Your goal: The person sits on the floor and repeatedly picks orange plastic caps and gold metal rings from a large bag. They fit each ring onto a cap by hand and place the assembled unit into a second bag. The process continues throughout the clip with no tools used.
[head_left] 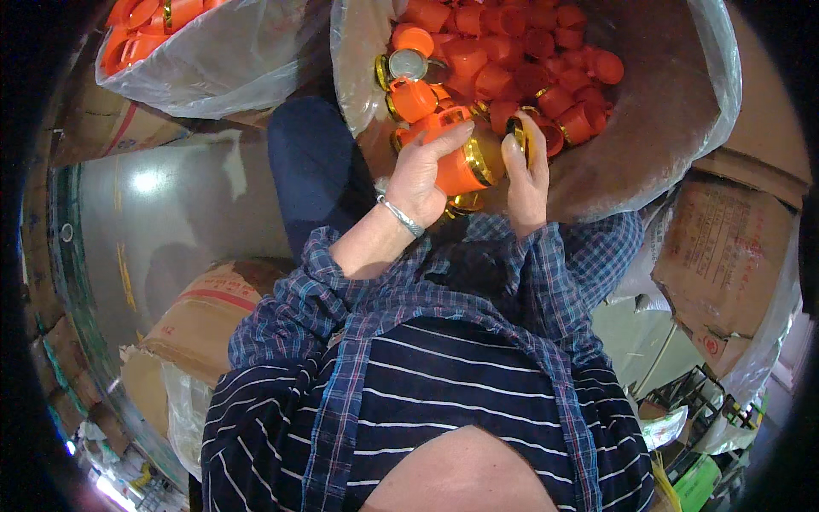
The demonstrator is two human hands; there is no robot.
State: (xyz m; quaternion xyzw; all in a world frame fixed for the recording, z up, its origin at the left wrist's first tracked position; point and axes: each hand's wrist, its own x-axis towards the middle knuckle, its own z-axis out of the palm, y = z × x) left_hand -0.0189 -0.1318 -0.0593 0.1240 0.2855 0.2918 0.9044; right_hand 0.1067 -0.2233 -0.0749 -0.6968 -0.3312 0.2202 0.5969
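My left hand [416,181] is closed round an orange plastic cup [458,173], tilted with its gold-banded end toward the right. Just right of that end, my right hand [531,175] pinches a small round piece [516,130], dark with a shiny gold rim, between thumb and fingers. The two pieces are close together; whether they touch I cannot tell. Both hands are over the near edge of a large plastic-lined box [665,158]. Inside it lie many orange-red cups [503,51], some with gold bands, and a silver-faced round piece [408,64] at the left.
Another plastic-lined box [230,77] with orange cups stands at the upper left. Cardboard boxes stand at the lower left [200,320] and right [721,256]. My knee [316,162] is beside the large box. At the lower right is a dark rack [691,405] with loose bags.
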